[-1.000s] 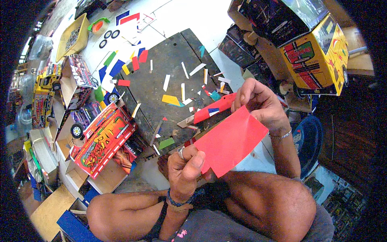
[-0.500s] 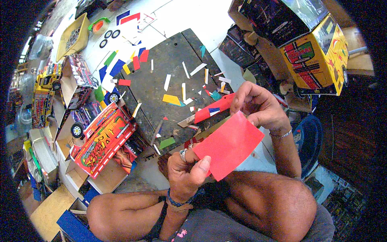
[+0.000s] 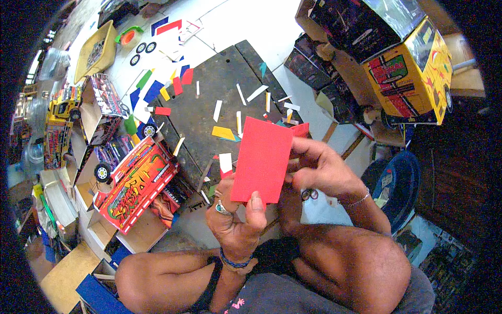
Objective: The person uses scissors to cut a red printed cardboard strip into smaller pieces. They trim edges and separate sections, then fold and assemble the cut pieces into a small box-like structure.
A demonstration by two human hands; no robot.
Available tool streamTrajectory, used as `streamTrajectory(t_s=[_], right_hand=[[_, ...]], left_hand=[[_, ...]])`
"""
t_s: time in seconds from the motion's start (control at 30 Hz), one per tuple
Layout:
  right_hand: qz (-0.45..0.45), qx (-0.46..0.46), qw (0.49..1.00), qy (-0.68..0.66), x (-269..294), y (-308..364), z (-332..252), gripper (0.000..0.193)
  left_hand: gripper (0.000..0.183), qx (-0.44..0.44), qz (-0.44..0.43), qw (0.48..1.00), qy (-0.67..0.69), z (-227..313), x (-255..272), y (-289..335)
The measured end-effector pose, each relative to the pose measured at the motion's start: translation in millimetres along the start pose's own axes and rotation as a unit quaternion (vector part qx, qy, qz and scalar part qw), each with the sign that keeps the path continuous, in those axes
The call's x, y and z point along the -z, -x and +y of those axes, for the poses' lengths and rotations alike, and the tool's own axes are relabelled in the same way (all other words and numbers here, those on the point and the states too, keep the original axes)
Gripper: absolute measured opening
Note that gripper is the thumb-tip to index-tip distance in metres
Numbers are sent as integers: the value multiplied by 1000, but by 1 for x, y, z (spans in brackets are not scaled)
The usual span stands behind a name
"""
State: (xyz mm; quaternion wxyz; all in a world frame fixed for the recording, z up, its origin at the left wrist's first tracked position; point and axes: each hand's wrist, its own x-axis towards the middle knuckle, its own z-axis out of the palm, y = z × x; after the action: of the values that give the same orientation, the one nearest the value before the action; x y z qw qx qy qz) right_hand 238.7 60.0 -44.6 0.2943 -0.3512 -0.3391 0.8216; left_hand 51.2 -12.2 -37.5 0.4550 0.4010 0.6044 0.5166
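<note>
A red rectangular sheet (image 3: 262,159) stands nearly upright in front of me, over the near side of the dark work board (image 3: 183,123). My left hand (image 3: 232,222) is closed on its lower edge, thumb in front and the other fingers behind. At the sheet's right edge, my right hand (image 3: 324,170) has its fingers curled in a pinch; the sheet partly hides the fingertips. Behind the sheet's upper right shows the end of another red piece (image 3: 300,129). A small white piece with red below it (image 3: 225,162) lies beside my left hand.
Cut scraps in several colours, such as a yellow piece (image 3: 223,132), are strewn over the board. To the left is a red toy truck body (image 3: 137,191); at right stand a yellow toy truck (image 3: 400,78) and a blue tub (image 3: 400,180). A yellow bin (image 3: 97,52) sits far left.
The red sheet has turned from slanted to upright and moved up and left. My right hand has come down from its upper corner to its right edge.
</note>
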Motion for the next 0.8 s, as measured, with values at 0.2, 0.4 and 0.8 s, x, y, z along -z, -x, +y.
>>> streamTrajectory(t_s=[0.2, 0.4, 0.8], right_hand=[[52, -54, 995, 66, -25, -3, -9, 33], [76, 39, 994, 61, -29, -1, -7, 28], [8, 436, 654, 619, -10, 3, -15, 35]], left_hand=[[18, -29, -20, 999, 1, -2, -2, -3], [21, -144, -25, 987, -70, -9, -1, -15], [70, 223, -153, 881, 388, -4, 14, -22]])
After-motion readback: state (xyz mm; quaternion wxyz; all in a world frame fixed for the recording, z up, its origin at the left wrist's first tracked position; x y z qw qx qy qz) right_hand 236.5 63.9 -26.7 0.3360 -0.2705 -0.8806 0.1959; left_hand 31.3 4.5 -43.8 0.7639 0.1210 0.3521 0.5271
